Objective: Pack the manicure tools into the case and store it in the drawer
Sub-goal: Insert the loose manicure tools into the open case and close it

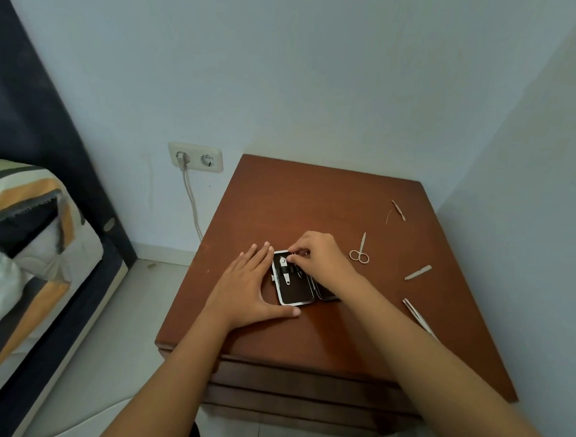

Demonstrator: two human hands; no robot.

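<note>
An open manicure case (295,293) with a dark lining and a silver rim lies on the brown nightstand (314,193). A nail clipper (285,270) sits under its elastic band. My left hand (249,287) lies flat against the case's left side, fingers spread. My right hand (318,257) is over the case's top edge, its fingertips pinched on a small thin tool that is mostly hidden. Small scissors (360,251), a metal file (418,273), a thin pusher (397,210) and tweezers (414,311) lie loose on the right.
The nightstand's drawer fronts (298,394) are closed below the top. Walls stand close behind and to the right. A bed with a striped cover (25,240) is to the left, with a wall socket and cable (195,156) between.
</note>
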